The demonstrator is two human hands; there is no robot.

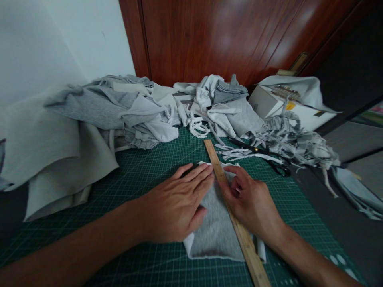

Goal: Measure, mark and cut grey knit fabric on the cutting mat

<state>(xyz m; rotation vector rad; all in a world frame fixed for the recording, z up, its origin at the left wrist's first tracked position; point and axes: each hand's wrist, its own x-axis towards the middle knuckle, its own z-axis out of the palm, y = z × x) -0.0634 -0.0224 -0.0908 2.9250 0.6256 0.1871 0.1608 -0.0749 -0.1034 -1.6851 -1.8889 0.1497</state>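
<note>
A piece of grey fabric (212, 231) with white edges lies on the green cutting mat (134, 231). Lengthwise across it runs a wooden ruler (239, 231), slanting from the far middle toward the near right. My left hand (176, 203) rests flat on the fabric, fingers stretched out and fingertips against the ruler's left edge. My right hand (251, 195) is closed at the ruler's right side, its thumb side pressing on the wood and the index finger bent over the fabric's far end. Part of the fabric is hidden beneath both hands.
Black scissors (266, 153) lie beyond my right hand, among cut fabric strips (287, 135). Heaps of grey cloth (128, 103) line the back. Large pale sheets (68, 159) overhang the mat's left side. A white box (287, 103) stands back right, before a wooden door (209, 40).
</note>
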